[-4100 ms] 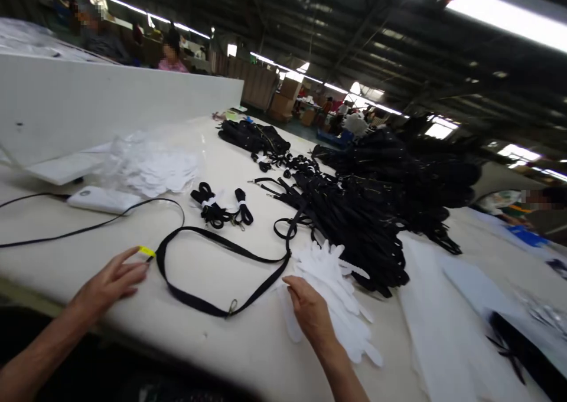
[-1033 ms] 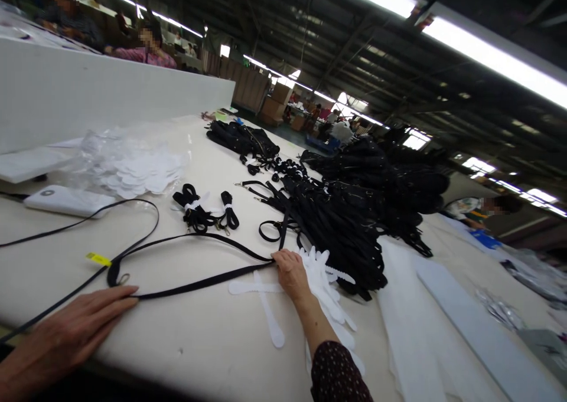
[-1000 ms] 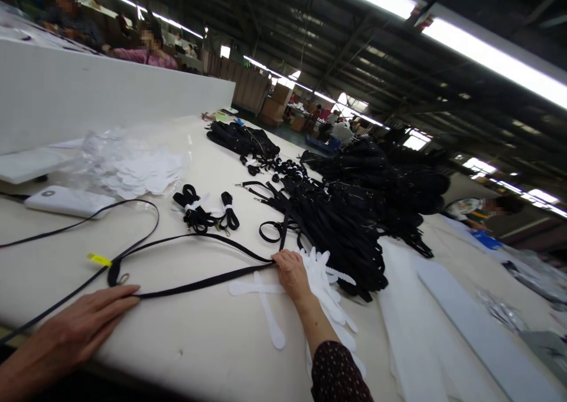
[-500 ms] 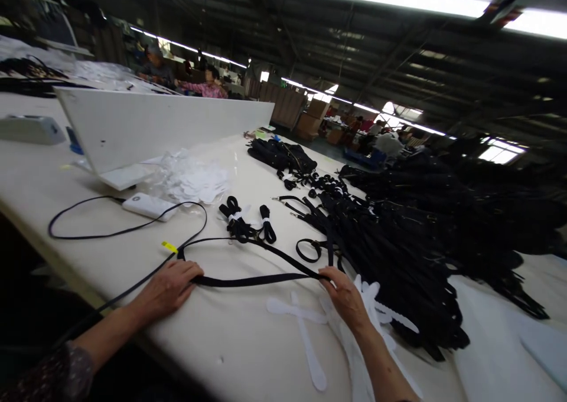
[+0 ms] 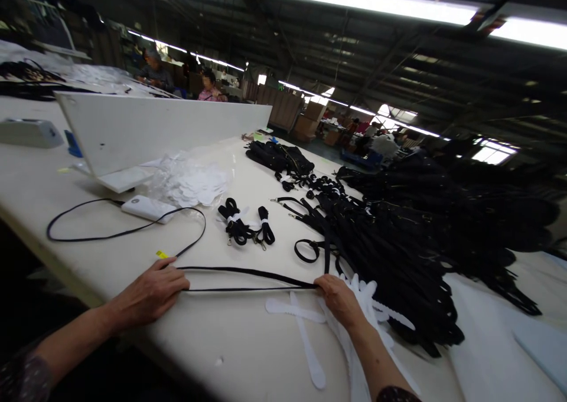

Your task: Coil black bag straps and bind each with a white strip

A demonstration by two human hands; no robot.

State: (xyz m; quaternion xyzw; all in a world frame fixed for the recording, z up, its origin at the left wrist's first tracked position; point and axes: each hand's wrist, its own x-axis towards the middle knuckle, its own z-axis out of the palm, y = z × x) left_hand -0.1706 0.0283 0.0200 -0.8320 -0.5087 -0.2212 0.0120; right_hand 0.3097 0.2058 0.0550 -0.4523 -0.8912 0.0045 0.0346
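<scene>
A doubled black strap is stretched between my two hands, just above the white table. My left hand is closed around its left end, near the table's front edge. The right end is gripped by my right hand, its fingertips hidden from me. Below and beside my right hand lie white notched strips. Beyond the strap rest two black strap bundles, a larger one and a smaller one, each with a white band. A black strap loop lies beside the dark pile.
A large pile of black straps and bags covers the right side. At left lie a white power bank with a dark cord and a clear bag of white pieces. An upright white board stands behind; people sit beyond it.
My left hand has moved left and nearer to me, pulling the strap from a loose, open loop into two taut, nearly parallel lengths. My right hand stays near the same spot.
</scene>
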